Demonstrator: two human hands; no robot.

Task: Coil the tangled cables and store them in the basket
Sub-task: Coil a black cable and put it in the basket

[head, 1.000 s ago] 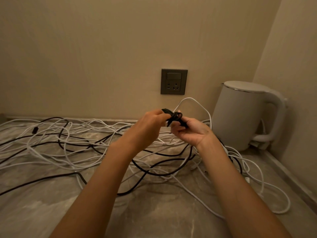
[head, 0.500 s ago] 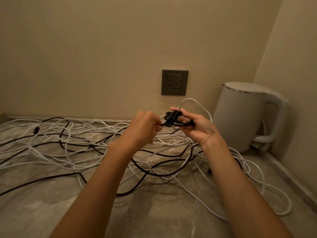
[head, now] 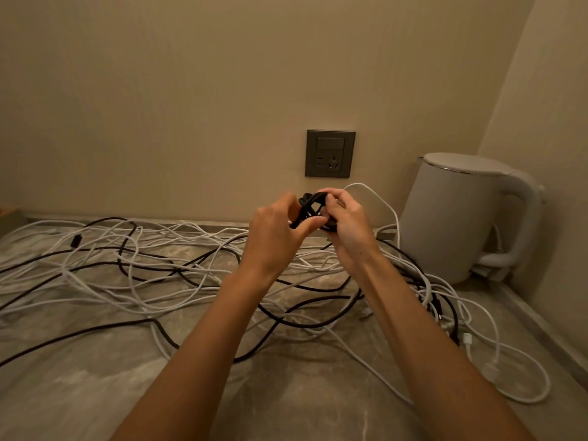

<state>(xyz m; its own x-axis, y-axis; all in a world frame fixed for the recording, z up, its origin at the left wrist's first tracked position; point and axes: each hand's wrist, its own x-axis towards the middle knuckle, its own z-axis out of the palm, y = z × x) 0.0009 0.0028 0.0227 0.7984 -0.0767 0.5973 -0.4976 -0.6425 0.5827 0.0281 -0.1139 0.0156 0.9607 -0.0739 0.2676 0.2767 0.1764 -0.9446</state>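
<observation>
– So why are both hands up above the bench [head: 95, 393]?
– So the little black cable coil [head: 310, 206] does not mix with the messy pile. The right hand [head: 348, 224] curls round its right side, and the left hand [head: 276, 230] pinches its left side with thumb and fingers [head: 288, 202]. Both hold tight, I think, so the loops do not spring open.
– Which way does the coil go?
– It is a small bunch. It leans from top right down to lower left, just under the wall socket [head: 330, 153] as we look.
– And the other cables?
– White cables [head: 178, 232] and black cables [head: 305, 326] lie crossed all over the bench, from far left to the white kettle [head: 458, 218] on the right.
– Where is the basket?
– I cannot see it. Most cables are not coiled yet.
</observation>
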